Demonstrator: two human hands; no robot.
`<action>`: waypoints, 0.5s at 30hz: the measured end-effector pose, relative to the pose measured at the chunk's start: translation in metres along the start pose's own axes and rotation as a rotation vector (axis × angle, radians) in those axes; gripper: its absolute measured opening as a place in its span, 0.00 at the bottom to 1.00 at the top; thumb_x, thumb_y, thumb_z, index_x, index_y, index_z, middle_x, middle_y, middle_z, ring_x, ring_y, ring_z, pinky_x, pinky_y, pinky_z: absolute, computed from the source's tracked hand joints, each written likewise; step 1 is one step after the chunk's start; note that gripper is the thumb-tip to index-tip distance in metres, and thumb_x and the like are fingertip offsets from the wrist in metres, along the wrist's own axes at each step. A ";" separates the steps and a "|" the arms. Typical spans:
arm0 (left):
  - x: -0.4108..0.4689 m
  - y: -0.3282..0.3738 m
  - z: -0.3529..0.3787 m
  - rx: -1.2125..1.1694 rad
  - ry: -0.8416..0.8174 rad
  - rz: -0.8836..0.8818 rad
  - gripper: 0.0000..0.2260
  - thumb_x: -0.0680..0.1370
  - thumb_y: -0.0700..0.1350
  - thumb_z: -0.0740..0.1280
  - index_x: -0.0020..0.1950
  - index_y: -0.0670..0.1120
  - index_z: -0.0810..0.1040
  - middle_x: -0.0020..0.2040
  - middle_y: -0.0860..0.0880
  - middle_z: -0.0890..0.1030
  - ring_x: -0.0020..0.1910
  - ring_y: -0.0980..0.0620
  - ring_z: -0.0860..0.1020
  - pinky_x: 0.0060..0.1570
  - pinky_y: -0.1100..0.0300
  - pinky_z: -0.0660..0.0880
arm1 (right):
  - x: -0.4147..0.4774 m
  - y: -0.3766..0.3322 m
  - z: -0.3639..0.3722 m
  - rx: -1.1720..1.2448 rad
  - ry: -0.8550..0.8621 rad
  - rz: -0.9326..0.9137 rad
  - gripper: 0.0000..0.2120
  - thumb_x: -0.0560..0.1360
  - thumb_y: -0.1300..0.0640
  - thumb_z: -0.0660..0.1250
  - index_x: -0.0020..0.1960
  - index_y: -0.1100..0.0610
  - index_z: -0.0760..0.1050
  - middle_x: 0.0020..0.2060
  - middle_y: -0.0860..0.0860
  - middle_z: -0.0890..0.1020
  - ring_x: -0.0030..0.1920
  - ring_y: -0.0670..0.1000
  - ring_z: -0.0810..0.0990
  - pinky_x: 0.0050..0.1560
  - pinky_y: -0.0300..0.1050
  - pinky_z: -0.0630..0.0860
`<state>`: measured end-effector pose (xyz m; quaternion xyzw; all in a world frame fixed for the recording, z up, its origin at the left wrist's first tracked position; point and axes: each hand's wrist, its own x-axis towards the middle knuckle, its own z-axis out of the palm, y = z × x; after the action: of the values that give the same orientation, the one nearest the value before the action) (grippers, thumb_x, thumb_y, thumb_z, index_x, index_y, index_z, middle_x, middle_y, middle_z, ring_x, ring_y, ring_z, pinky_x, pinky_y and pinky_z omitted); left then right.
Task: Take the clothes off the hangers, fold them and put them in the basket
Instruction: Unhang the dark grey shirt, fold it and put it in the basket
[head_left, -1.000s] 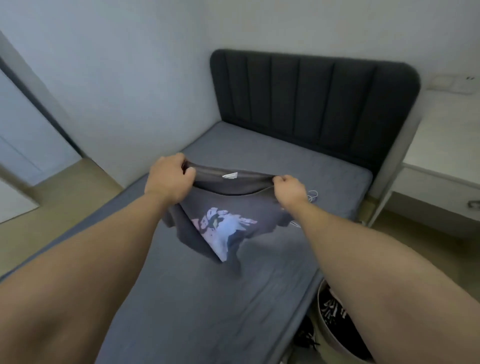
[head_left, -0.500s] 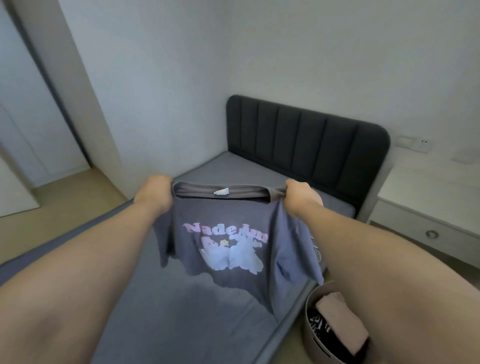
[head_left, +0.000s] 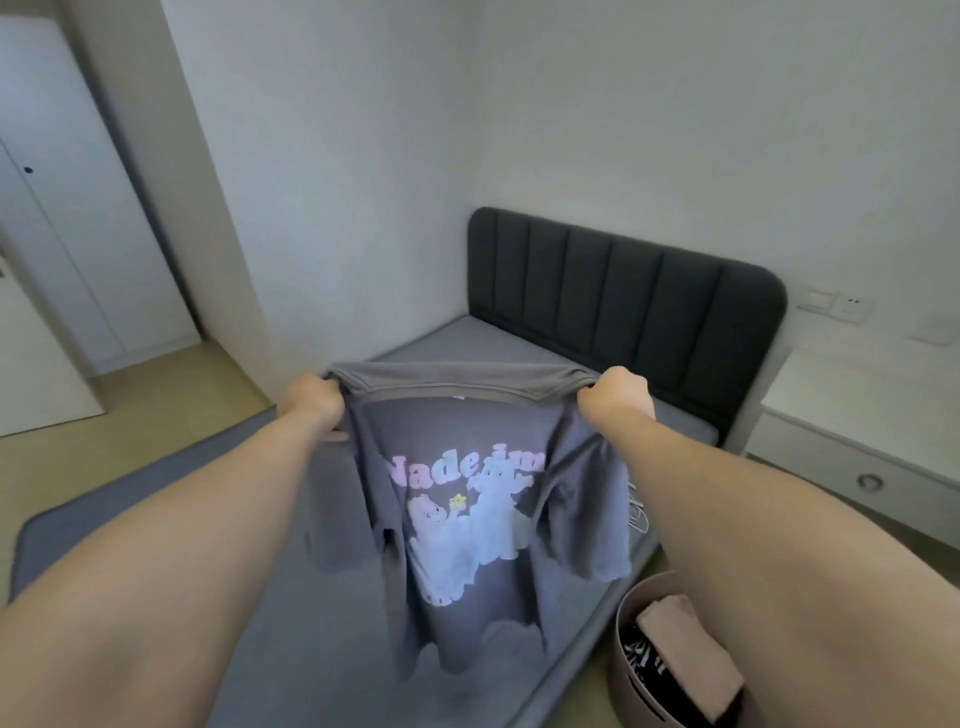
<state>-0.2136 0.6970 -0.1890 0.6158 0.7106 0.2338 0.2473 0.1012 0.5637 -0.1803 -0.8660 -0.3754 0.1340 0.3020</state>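
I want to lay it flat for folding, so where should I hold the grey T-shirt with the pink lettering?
At the two shoulders beside the collar, from above, where the left hand and right hand grip the grey printed T-shirt. It hangs full length, hem down over the grey bed, so it should settle flat.

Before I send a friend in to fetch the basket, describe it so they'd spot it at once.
Find the bed with the dark padded headboard. On the floor along its side nearer the white nightstand stands the basket. It is the only round, pale-walled tub there, holding a folded pink garment over a black one with white print.
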 end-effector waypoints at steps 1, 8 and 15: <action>0.002 -0.006 -0.004 0.103 0.039 0.052 0.11 0.83 0.41 0.58 0.51 0.37 0.78 0.61 0.36 0.79 0.61 0.36 0.77 0.44 0.53 0.79 | 0.000 0.001 -0.001 -0.036 0.007 -0.013 0.09 0.78 0.57 0.63 0.41 0.61 0.71 0.47 0.58 0.79 0.46 0.61 0.78 0.44 0.47 0.74; 0.004 -0.035 -0.026 0.507 0.060 0.289 0.16 0.82 0.51 0.61 0.56 0.40 0.80 0.59 0.37 0.80 0.59 0.37 0.77 0.56 0.52 0.74 | -0.009 0.014 -0.009 -0.396 -0.029 -0.106 0.06 0.79 0.60 0.59 0.54 0.58 0.73 0.49 0.57 0.77 0.50 0.61 0.77 0.44 0.48 0.72; -0.002 -0.040 -0.038 0.468 0.078 0.320 0.15 0.75 0.54 0.72 0.48 0.42 0.82 0.50 0.38 0.83 0.52 0.38 0.80 0.48 0.52 0.76 | -0.012 0.017 -0.011 -0.473 -0.099 -0.169 0.21 0.80 0.45 0.61 0.64 0.60 0.69 0.60 0.58 0.73 0.62 0.61 0.73 0.54 0.55 0.73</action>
<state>-0.2679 0.6887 -0.1845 0.7511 0.6479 0.1232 0.0308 0.1081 0.5407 -0.1821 -0.8704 -0.4819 0.0591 0.0823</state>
